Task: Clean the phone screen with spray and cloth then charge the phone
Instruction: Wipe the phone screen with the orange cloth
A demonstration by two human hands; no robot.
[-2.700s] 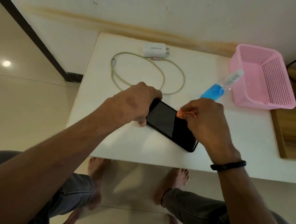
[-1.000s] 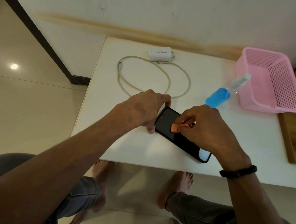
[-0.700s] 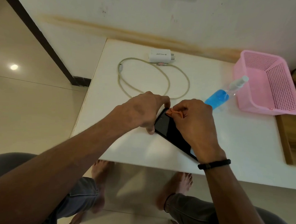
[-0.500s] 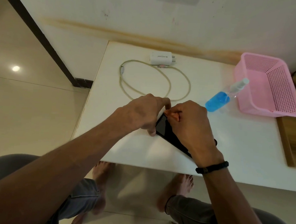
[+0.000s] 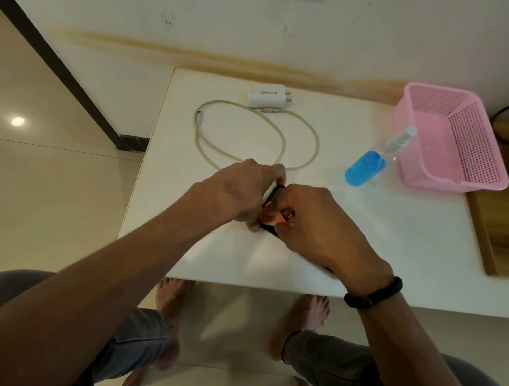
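My left hand [image 5: 241, 193] gripped the phone [image 5: 272, 193] flat on the tabletop [image 5: 407, 245]. My right hand [image 5: 319, 225] pinched the cloth [image 5: 275, 216] against its screen. Beyond my right hand lay the spray [image 5: 369, 165]; beyond my left, the charger [image 5: 267, 96] and cable [image 5: 280, 135].

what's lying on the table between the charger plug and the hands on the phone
In the head view, the looped charging cable lies between the charger and the hands.

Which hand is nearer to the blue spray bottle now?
The right hand. It wipes the phone with the orange cloth, just left of the spray bottle. The left hand grips the phone's far end, farther left.
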